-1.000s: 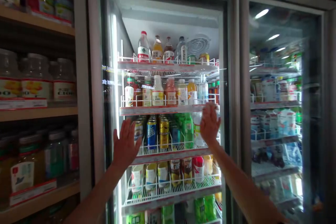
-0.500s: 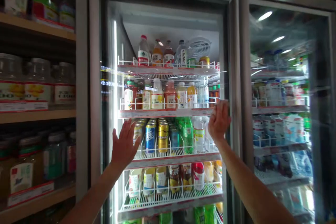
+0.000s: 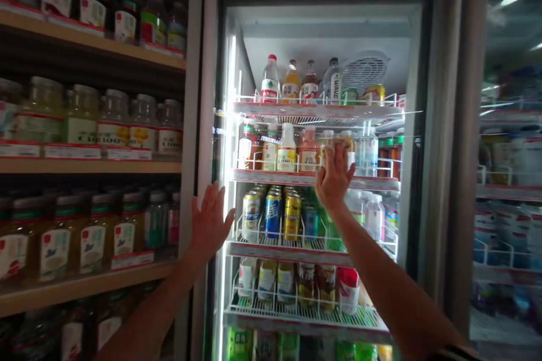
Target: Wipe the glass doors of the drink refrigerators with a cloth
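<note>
The glass fridge door (image 3: 322, 25) is covering the drinks (image 3: 287, 152). The left hand (image 3: 209, 220) is holding its fingers apart near the door's left edge. The right hand (image 3: 333, 177) is hanging before a shelf's (image 3: 275, 177) front edge; I cannot tell its grip.

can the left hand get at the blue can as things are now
Probably not: the glass door looks shut, standing between the left hand and the blue can.

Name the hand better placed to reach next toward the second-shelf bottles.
Probably the right hand: it appears in front of those bottles, while the left hand is off by the left door frame.
</note>
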Demonstrator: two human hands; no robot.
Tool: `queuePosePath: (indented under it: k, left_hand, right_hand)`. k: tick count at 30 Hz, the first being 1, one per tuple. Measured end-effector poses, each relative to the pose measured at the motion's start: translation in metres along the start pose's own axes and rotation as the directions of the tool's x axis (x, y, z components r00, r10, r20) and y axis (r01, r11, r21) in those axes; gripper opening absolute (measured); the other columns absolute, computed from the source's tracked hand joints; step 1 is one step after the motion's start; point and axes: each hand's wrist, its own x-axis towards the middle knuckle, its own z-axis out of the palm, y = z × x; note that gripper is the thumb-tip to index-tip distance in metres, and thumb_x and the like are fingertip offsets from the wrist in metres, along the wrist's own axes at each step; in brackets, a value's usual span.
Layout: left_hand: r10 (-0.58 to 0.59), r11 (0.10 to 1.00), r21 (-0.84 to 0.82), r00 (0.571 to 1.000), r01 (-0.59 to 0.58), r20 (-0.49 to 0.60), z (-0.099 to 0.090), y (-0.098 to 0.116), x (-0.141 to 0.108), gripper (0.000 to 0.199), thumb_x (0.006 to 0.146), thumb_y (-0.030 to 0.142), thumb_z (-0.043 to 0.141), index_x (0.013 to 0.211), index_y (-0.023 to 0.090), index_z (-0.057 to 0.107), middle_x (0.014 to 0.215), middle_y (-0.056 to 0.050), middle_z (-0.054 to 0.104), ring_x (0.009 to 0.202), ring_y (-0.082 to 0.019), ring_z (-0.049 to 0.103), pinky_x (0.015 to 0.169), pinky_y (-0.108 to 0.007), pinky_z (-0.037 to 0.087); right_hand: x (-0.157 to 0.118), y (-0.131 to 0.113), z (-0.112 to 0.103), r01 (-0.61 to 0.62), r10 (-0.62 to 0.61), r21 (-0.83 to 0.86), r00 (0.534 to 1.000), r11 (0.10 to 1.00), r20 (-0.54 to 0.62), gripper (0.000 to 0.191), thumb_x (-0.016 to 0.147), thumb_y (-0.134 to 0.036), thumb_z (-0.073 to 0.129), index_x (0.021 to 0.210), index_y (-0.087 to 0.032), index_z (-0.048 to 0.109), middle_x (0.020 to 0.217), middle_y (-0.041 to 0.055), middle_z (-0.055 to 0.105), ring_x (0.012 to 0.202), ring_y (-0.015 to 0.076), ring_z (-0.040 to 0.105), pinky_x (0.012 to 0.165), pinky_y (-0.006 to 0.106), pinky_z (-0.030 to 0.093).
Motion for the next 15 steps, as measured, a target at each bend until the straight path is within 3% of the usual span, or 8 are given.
queuePosePath:
  k: [2, 3, 5, 7, 9, 12, 14, 15]
  left_hand:
    - [-0.025, 1.0, 0.018, 1.0, 0.025, 0.006, -0.005, -0.008, -0.004, 0.057, 0.09, 0.037, 0.031, 0.142, 0.014, 0.029, 0.149, -0.016, 0.029, 0.139, -0.028, 0.025, 0.113, -0.055, 0.012]
    - [-0.03, 0.999, 0.024, 1.0, 0.03, 0.01, -0.008, -0.01, -0.005, 0.057, 0.09, 0.037, 0.031, 0.142, 0.014, 0.029, 0.149, -0.015, 0.029, 0.139, -0.027, 0.025, 0.113, -0.055, 0.012]
    - [-0.032, 0.999, 0.032, 0.999, 0.032, 0.006, -0.013, -0.014, -0.008, 0.057, 0.09, 0.037, 0.031, 0.143, 0.014, 0.028, 0.149, -0.015, 0.029, 0.139, -0.027, 0.026, 0.113, -0.054, 0.013]
    - [-0.031, 0.999, 0.04, 0.999, 0.031, -0.008, -0.019, -0.018, -0.008, 0.058, 0.09, 0.038, 0.031, 0.142, 0.014, 0.029, 0.149, -0.016, 0.03, 0.139, -0.027, 0.026, 0.113, -0.054, 0.013]
    - [-0.038, 0.998, 0.053, 0.999, 0.039, -0.027, -0.024, -0.024, -0.006, 0.058, 0.09, 0.039, 0.031, 0.142, 0.014, 0.03, 0.148, -0.016, 0.032, 0.139, -0.028, 0.027, 0.113, -0.054, 0.014]
    - [-0.04, 0.996, 0.071, 0.998, 0.044, -0.055, -0.029, -0.029, -0.002, 0.057, 0.09, 0.039, 0.03, 0.141, 0.013, 0.032, 0.147, -0.017, 0.033, 0.138, -0.028, 0.027, 0.112, -0.054, 0.016]
    - [-0.025, 0.997, 0.075, 0.996, 0.031, -0.08, -0.028, -0.03, 0.002, 0.058, 0.09, 0.04, 0.029, 0.141, 0.013, 0.032, 0.147, -0.017, 0.033, 0.138, -0.028, 0.028, 0.112, -0.055, 0.016]
    - [-0.016, 0.997, 0.073, 0.996, 0.022, -0.09, -0.027, -0.029, 0.004, 0.058, 0.09, 0.04, 0.029, 0.141, 0.013, 0.031, 0.147, -0.017, 0.033, 0.138, -0.028, 0.028, 0.112, -0.055, 0.016]
  right_hand:
    - [-0.008, -0.03, 0.01, 0.124, -0.131, 0.075, 0.985, 0.989, 0.109, 0.061, 0.084, -0.018, 0.042, 0.144, -0.024, 0.03, 0.151, 0.0086, 0.03, 0.142, 0.0273, 0.021, 0.111, 0.057, 0.014]
    - [-0.018, -0.049, 0.015, 0.227, -0.249, 0.135, 0.951, 0.964, 0.18, 0.063, 0.083, -0.016, 0.044, 0.144, -0.024, 0.031, 0.151, 0.0072, 0.03, 0.142, 0.0266, 0.019, 0.113, 0.056, 0.012]
    - [-0.043, -0.088, 0.023, 0.435, -0.506, 0.277, 0.813, 0.857, 0.287, 0.065, 0.079, -0.014, 0.047, 0.142, -0.024, 0.034, 0.152, 0.0047, 0.029, 0.143, 0.0245, 0.015, 0.115, 0.053, 0.009]
    - [-0.063, -0.121, 0.03, 0.563, -0.679, 0.386, 0.661, 0.731, 0.32, 0.063, 0.078, -0.012, 0.047, 0.139, -0.022, 0.038, 0.153, 0.0031, 0.028, 0.144, 0.0227, 0.012, 0.116, 0.051, 0.009]
    - [-0.067, -0.145, 0.037, 0.614, -0.745, 0.425, 0.59, 0.665, 0.312, 0.058, 0.08, -0.011, 0.045, 0.136, -0.021, 0.042, 0.152, 0.0029, 0.029, 0.144, 0.022, 0.014, 0.116, 0.051, 0.011]
    - [-0.046, -0.164, 0.046, 0.643, -0.763, 0.416, 0.579, 0.643, 0.287, 0.052, 0.081, -0.011, 0.042, 0.133, -0.02, 0.046, 0.149, 0.0036, 0.036, 0.142, 0.0222, 0.018, 0.115, 0.053, 0.013]
    - [-0.024, -0.162, 0.047, 0.635, -0.737, 0.377, 0.614, 0.674, 0.284, 0.052, 0.082, -0.012, 0.043, 0.133, -0.021, 0.046, 0.149, 0.0031, 0.035, 0.142, 0.0224, 0.018, 0.115, 0.053, 0.012]
    - [-0.012, -0.153, 0.045, 0.614, -0.701, 0.342, 0.653, 0.711, 0.286, 0.053, 0.082, -0.013, 0.044, 0.134, -0.021, 0.045, 0.15, 0.003, 0.033, 0.143, 0.0229, 0.017, 0.115, 0.054, 0.011]
